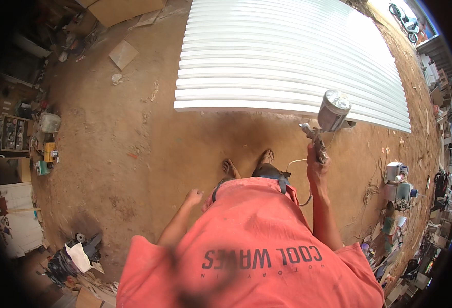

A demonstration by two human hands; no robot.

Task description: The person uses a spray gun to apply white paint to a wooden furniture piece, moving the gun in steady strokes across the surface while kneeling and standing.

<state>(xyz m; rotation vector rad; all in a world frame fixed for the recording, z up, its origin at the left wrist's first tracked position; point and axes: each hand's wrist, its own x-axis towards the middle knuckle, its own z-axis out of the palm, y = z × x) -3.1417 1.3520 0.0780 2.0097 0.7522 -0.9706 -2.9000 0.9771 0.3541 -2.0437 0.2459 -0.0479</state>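
Note:
My right hand [318, 163] is wrapped around the handle of a paint spray gun [314, 137]. On top of the gun sits a paint-smeared metal cup [333, 112], tilted and overlapping the near edge of a large white ribbed panel [277, 66]. The gun's nozzle end points left, apart from the panel. A pale thin hose [296, 162] curves beside my waist below the gun. Low at my left side, my left hand [194, 197] is closed with its fingers curled, and nothing shows in it.
Brown dirt ground [108, 154] surrounds my bare feet. Containers [396, 172] and tangled cord [372, 190] lie at the right. Clutter with a yellow box [50, 152] lines the left side. A flat tile-like piece [123, 54] rests far left; a motorcycle [404, 23] stands far right.

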